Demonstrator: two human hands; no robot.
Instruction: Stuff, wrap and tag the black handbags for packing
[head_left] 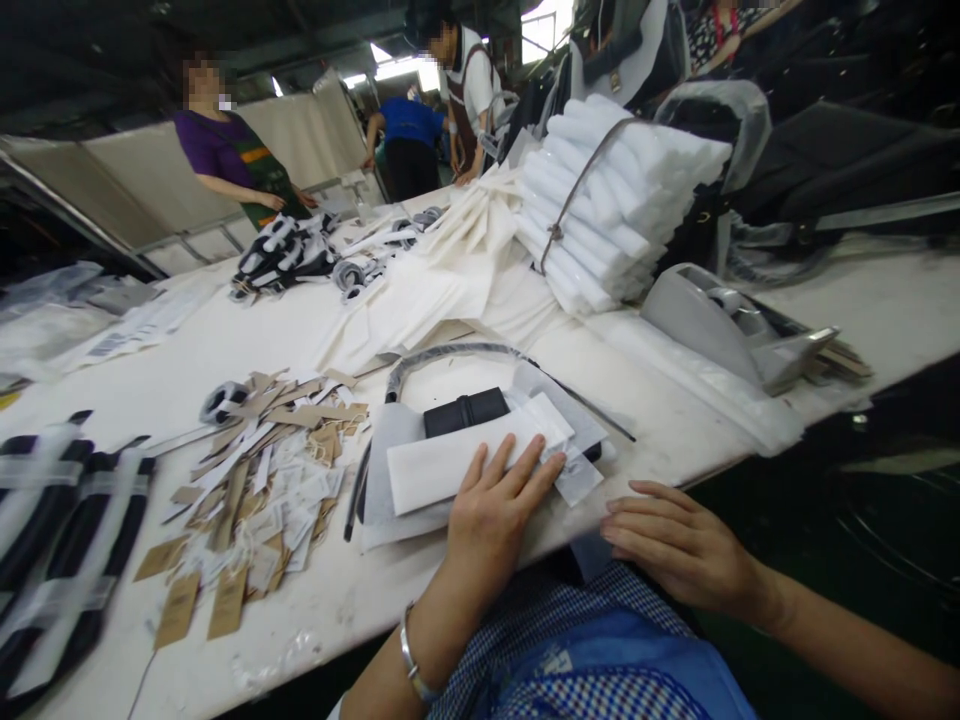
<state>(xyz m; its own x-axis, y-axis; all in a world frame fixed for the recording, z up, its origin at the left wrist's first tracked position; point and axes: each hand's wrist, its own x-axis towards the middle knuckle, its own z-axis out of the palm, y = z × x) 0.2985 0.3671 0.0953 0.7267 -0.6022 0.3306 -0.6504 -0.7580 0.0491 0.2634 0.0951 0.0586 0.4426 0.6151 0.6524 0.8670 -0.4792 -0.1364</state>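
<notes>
My left hand [495, 500] lies flat, fingers spread, on a folded white foam sheet [427, 470]. The sheet rests over a black bag [465, 410] partly covered by thin white wrapping paper [382, 430]. A strap or handle in clear plastic [450, 350] arches behind the bag. Beside the table's front edge, my right hand [675, 545] hovers with its fingers stretched out and nothing seen in it. A small clear plastic piece [581, 480] sits at the bag's right corner. Much of the bag is hidden under the foam and paper.
Brown and white tags [270, 490] are heaped to the left, near wrapped black straps [67, 540]. A tied bundle of white foam [600, 200] stands behind, with a grey tape dispenser [705, 320] at right. Several people work beyond the table [330, 620].
</notes>
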